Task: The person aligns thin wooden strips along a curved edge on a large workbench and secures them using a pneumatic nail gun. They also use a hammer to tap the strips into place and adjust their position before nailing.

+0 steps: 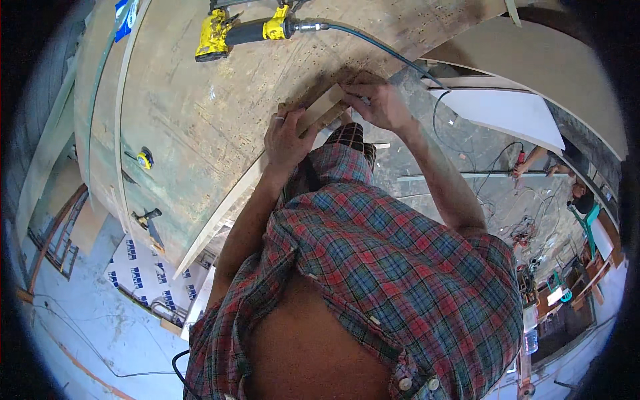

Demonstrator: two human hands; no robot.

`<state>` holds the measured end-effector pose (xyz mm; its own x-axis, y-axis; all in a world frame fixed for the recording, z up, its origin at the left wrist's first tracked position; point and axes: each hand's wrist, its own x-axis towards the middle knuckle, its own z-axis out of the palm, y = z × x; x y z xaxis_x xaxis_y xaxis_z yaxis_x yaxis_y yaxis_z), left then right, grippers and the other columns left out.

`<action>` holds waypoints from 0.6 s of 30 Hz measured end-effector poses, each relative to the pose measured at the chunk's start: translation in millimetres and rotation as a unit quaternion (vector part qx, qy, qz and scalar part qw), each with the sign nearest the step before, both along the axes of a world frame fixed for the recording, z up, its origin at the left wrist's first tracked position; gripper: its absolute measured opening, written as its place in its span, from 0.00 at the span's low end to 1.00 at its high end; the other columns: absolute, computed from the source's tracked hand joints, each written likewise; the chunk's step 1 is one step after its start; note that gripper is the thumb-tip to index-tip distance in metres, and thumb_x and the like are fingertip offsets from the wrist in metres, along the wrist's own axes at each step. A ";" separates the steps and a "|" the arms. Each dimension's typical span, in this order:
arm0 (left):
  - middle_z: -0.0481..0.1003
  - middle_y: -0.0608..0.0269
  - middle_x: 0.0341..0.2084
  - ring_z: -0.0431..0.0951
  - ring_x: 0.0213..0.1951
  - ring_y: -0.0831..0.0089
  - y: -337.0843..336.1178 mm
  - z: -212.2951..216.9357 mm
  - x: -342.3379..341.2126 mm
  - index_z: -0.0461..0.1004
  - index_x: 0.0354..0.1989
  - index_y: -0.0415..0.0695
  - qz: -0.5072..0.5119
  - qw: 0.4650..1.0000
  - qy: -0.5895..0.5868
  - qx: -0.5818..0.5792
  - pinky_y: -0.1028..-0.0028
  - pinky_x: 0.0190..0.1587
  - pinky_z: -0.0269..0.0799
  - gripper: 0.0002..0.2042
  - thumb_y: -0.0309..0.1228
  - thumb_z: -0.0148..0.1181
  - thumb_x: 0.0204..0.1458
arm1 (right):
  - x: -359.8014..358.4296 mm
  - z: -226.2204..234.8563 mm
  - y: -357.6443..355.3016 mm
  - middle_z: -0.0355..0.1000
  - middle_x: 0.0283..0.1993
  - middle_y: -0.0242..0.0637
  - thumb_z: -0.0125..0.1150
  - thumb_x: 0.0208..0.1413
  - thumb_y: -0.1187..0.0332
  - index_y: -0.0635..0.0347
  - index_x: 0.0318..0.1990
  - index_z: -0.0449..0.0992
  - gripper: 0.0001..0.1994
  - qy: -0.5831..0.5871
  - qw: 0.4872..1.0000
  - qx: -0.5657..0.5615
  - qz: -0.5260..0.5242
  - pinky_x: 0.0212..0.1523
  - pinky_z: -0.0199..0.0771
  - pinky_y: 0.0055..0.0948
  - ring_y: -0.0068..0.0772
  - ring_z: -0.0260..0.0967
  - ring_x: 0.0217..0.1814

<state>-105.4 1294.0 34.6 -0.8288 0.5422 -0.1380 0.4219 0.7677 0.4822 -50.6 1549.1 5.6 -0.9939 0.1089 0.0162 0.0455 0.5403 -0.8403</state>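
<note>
A short piece of pale wood (321, 111) is held between my two hands at the near edge of the wooden workbench (220, 120). My left hand (288, 139) grips its left end, with the thumb along the near side. At the other end, the thumb and fingers of my right hand (377, 103) pinch the wood. Beyond my hands lies a yellow and black air nailer (247, 30) on the bench, with a dark air hose (373, 37) running off to the right.
On the bench's left are a yellow tape measure (144, 158), a long thin wooden strip (120, 113) and a dark-handled hammer-like tool (148, 216). A white panel (503, 113) leans at the right. Another person's hands (527, 163) work over a long metal bar at far right, above cables on the floor.
</note>
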 end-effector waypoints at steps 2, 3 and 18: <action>0.77 0.51 0.43 0.78 0.45 0.48 0.1 -1.0 2.5 0.76 0.45 0.50 0.008 1.000 0.000 -0.015 0.54 0.45 0.77 0.19 0.41 0.72 0.46 | -1.1 8.3 -1.4 0.79 0.40 0.42 0.67 0.55 0.62 0.52 0.45 0.85 0.12 -0.032 0.999 -0.006 -0.002 0.41 0.79 0.41 0.49 0.79 0.40; 0.77 0.51 0.43 0.78 0.44 0.48 -0.7 -4.3 4.0 0.76 0.45 0.50 0.013 1.000 0.001 -0.019 0.54 0.45 0.77 0.19 0.41 0.72 0.45 | -1.5 12.4 -2.9 0.79 0.41 0.45 0.68 0.55 0.65 0.56 0.45 0.85 0.11 -0.059 0.998 -0.010 -0.003 0.40 0.79 0.40 0.48 0.79 0.40; 0.75 0.54 0.41 0.76 0.46 0.52 -8.0 -29.9 6.9 0.77 0.41 0.45 0.002 0.995 0.022 0.095 0.56 0.51 0.72 0.16 0.41 0.66 0.47 | -56.0 31.9 -16.2 0.74 0.50 0.40 0.69 0.49 0.71 0.56 0.51 0.79 0.19 0.101 0.940 0.197 0.260 0.60 0.71 0.40 0.48 0.69 0.59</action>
<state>-98.5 1286.0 4.7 -0.8341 0.5516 0.0034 0.4430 0.6662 0.5999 -106.7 1532.9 37.5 -0.8837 -0.4443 0.1472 -0.4492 0.7165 -0.5337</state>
